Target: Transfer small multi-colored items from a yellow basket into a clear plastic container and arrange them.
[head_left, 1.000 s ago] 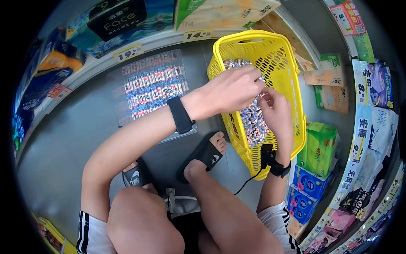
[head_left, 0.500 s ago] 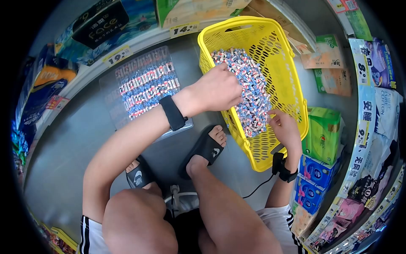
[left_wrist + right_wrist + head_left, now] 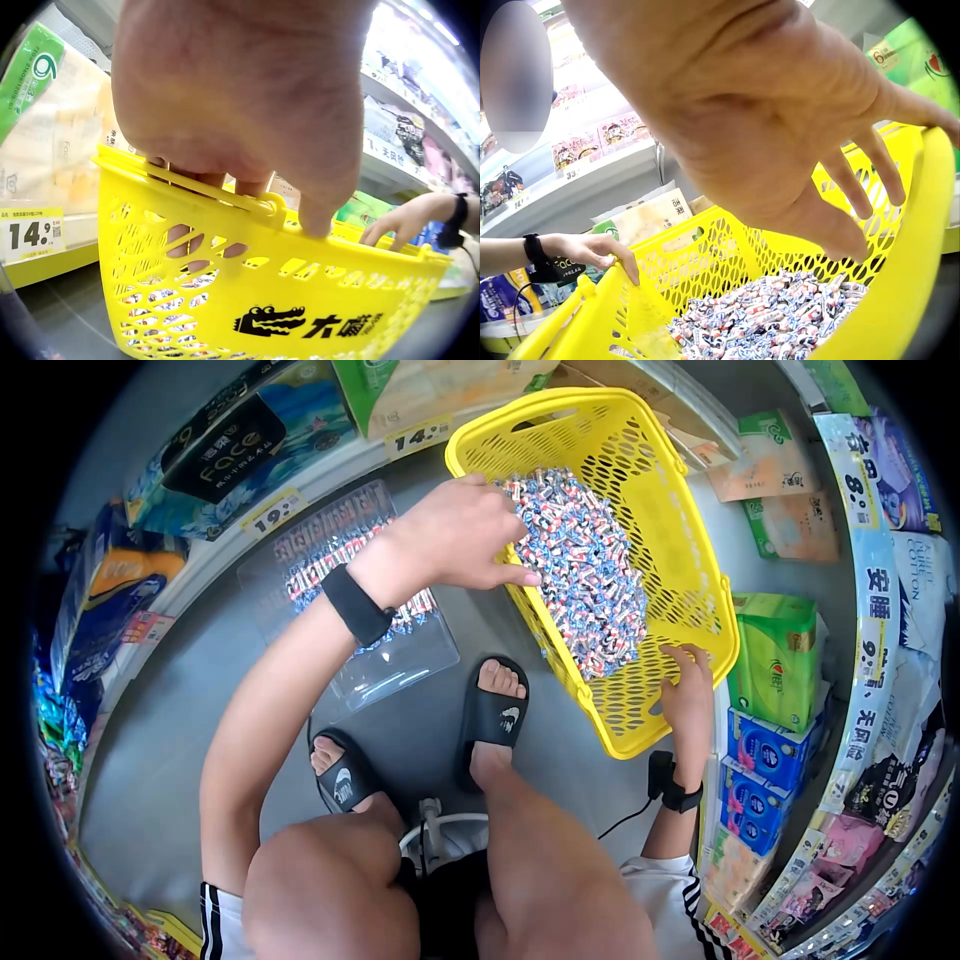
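A yellow shopping basket (image 3: 690, 540) stands on the floor, holding a pile of small wrapped candies (image 3: 585, 570) in blue, white and red wrappers. My left hand (image 3: 450, 535) grips the basket's left rim; in the left wrist view its fingers (image 3: 180, 240) reach down inside, seen through the holes, while the thumb (image 3: 316, 214) lies at the rim. Over the near right side of the basket is my right hand (image 3: 688, 690), its fingers (image 3: 847, 184) spread and reaching inside, with no candy seen in it. Left of the basket, a clear plastic box (image 3: 400, 675) contains rows of similar candies, partly hidden by my left forearm.
Shelves with tissue packs (image 3: 240, 450) and price tags (image 3: 272, 510) run along the back left. Green (image 3: 775, 660) and blue tissue packs (image 3: 765, 745) are stacked right of the basket. My sandalled feet (image 3: 497, 705) are in front, with a cable (image 3: 628, 818) by my right wrist.
Both hands have drawn apart from over the candies: the left to the basket's left rim, the right to its near right side. In the head view, the basket sits slightly higher and further left.
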{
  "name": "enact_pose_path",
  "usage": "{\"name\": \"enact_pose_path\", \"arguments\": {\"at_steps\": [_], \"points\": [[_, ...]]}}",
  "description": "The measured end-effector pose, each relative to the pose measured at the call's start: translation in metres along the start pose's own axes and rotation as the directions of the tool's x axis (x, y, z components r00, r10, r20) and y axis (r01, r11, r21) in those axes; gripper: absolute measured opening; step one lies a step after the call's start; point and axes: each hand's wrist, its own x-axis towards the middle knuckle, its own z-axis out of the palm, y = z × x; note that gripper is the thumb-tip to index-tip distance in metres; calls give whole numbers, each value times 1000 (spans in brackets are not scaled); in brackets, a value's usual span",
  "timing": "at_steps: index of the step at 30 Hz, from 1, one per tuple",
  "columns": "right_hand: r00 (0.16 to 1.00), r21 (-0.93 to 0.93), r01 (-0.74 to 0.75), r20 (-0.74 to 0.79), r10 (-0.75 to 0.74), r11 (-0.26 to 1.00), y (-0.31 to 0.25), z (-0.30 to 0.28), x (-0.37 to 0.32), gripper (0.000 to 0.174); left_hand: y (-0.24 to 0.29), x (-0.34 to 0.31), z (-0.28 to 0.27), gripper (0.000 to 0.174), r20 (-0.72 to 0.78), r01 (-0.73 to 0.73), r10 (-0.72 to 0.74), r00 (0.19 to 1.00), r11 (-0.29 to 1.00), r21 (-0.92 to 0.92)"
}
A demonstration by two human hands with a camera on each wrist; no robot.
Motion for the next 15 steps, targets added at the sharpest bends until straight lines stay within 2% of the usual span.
{"name": "enact_pose_path", "arguments": {"at_steps": [2,3,4,6,7,15], "points": [[998,-13,28,-50,-29,1000,5,1,0,54,2,0,2,58,3,-29,29,1000,1000,0],[989,-24,34,-144,-37,999,12,4,2,55,1,0,2,58,6,-37,37,999,999,-3],[989,-24,32,-145,-35,999,23,5,4,55,2,1,1,58,9,-45,45,999,999,-7],[996,124,71,-63,-63,990,37,2,6,56,4,-2,-1,59,17,-37,37,999,999,-16],[997,147,40,-73,-29,988,33,2,5,54,6,-4,-1,59,27,-24,24,999,999,-23],[994,216,49,-105,-26,975,42,3,29,54,22,-17,2,63,65,-52,52,997,999,1]]}}
